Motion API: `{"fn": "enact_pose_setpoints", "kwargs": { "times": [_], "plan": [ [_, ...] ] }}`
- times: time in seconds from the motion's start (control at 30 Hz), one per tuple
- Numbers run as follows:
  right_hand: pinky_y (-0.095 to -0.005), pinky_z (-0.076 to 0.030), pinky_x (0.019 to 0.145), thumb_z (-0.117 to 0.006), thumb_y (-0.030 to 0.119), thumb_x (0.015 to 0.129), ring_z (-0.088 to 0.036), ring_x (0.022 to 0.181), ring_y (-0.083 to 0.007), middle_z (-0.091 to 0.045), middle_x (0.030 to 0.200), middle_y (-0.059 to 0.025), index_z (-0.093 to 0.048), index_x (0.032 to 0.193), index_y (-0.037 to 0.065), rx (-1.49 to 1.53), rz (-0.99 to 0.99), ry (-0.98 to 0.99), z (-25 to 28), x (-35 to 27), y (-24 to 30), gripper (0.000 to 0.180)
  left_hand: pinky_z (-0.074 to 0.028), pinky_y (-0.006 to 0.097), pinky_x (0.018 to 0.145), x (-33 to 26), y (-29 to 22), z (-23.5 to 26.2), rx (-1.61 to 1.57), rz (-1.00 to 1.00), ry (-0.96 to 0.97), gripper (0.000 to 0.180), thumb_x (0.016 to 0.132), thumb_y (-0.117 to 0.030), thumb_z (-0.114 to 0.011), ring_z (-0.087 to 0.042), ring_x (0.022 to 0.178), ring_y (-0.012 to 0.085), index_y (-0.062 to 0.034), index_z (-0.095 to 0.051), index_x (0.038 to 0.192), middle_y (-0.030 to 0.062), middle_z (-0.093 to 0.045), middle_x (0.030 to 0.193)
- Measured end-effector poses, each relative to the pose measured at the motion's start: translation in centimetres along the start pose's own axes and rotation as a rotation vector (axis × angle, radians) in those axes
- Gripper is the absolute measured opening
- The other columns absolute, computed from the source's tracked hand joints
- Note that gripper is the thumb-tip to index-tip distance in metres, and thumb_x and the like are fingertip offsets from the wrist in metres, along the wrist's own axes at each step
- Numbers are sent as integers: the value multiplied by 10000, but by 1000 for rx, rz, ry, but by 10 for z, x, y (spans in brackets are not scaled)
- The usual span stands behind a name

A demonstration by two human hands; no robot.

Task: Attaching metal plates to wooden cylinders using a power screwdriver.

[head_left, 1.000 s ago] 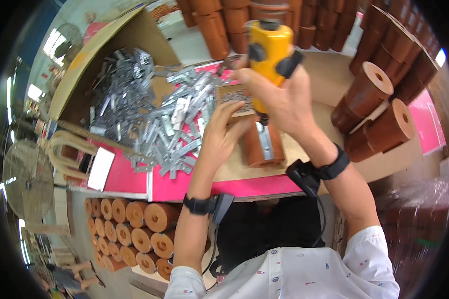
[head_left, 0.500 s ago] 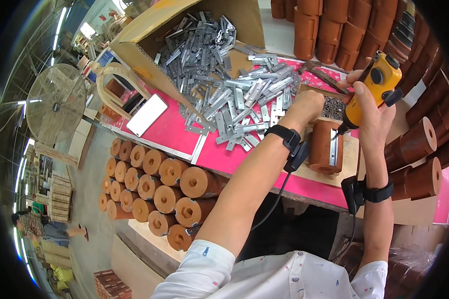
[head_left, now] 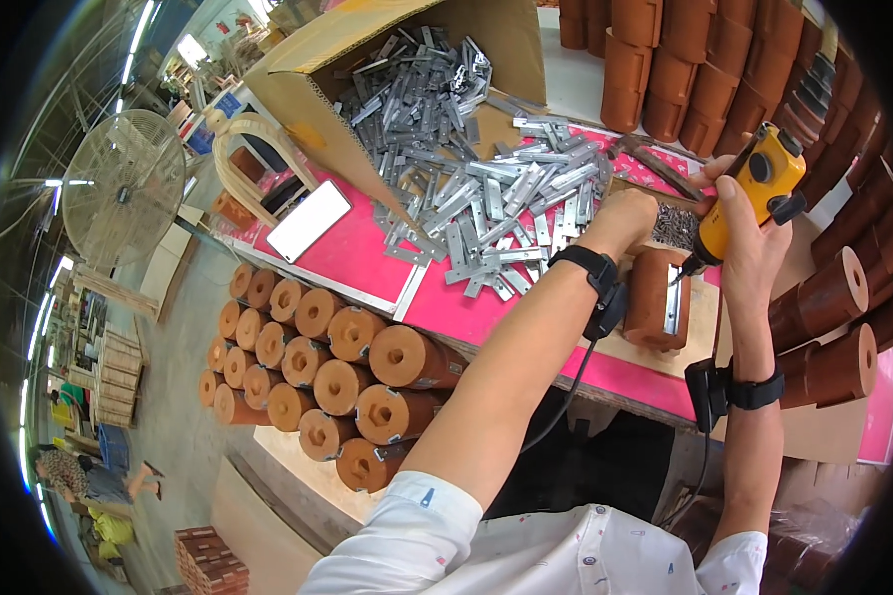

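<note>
A yellow electric screwdriver (head_left: 764, 177) is gripped in my right hand (head_left: 749, 238), its dark nose tilted down to the left. The tip reaches a narrow silver metal strip (head_left: 673, 302) set along a reddish-brown cylinder (head_left: 647, 297), which lies on a pale wooden board (head_left: 701, 302). Just beyond the cylinder, my left hand (head_left: 625, 218) is curled at the edge of a shallow tray of small screws (head_left: 675, 226). Its fingertips are hidden, so anything in them cannot be seen. A hammer (head_left: 655, 164) rests behind the tray, close to both hands.
Metal strips (head_left: 496, 213) spill from a cardboard box (head_left: 313, 109) onto the pink tabletop (head_left: 367, 253). A white-screened phone (head_left: 310, 221) lies at left, near a wooden arch (head_left: 230, 164). Cylinders (head_left: 402, 357) are stacked front left; others (head_left: 630, 74) stand behind and at right.
The whole view has shifted slightly, moving the bench things a little rightward in the picture. Both hands keep nearly the same places beside the cylinder, and the screwdriver tip stays at the strip.
</note>
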State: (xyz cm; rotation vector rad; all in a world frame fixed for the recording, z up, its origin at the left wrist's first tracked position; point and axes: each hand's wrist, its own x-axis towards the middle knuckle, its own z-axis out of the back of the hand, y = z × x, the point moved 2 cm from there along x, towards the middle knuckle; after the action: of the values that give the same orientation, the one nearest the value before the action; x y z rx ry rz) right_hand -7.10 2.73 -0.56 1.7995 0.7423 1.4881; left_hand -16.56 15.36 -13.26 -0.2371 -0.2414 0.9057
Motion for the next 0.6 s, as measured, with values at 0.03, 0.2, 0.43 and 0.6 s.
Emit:
{"fn": "enact_pose_setpoints", "kwargs": {
  "times": [0.03,0.2,0.43,0.6],
  "plan": [
    [-263,-488,683,-628,76,899,-607,788,-120,-647,937,-83,-557,1034,-19,4,3,5,0,0,0,179,-521,432,830,2,1,-4,9,18,12,164,759,-63,-592,-661,920,372,-20,-724,847,225,-685,928],
    [-266,-495,690,-606,61,910,-630,842,-136,-639,961,-79,-550,1050,-13,14,3,6,2,-1,-2,168,-527,427,853,7,4,-13,-10,54,44,219,784,-59,-564,-655,995,360,-9,-721,929,244,-672,1025],
    [-252,-485,695,-612,63,908,-616,819,-123,-641,952,-73,-542,1068,-11,2,9,15,1,-1,-1,190,-518,473,816,-5,4,-16,-218,14,-497,162,765,-49,-545,-652,889,400,6,-674,847,241,-667,861],
    [-249,-487,682,-663,89,880,-604,769,-98,-647,882,-40,-585,1019,6,-11,-42,-22,5,0,-1,180,-473,439,651,-18,4,5,-509,-57,-644,61,736,-48,-598,-600,701,373,-13,-555,762,200,-607,733]
  ]
}}
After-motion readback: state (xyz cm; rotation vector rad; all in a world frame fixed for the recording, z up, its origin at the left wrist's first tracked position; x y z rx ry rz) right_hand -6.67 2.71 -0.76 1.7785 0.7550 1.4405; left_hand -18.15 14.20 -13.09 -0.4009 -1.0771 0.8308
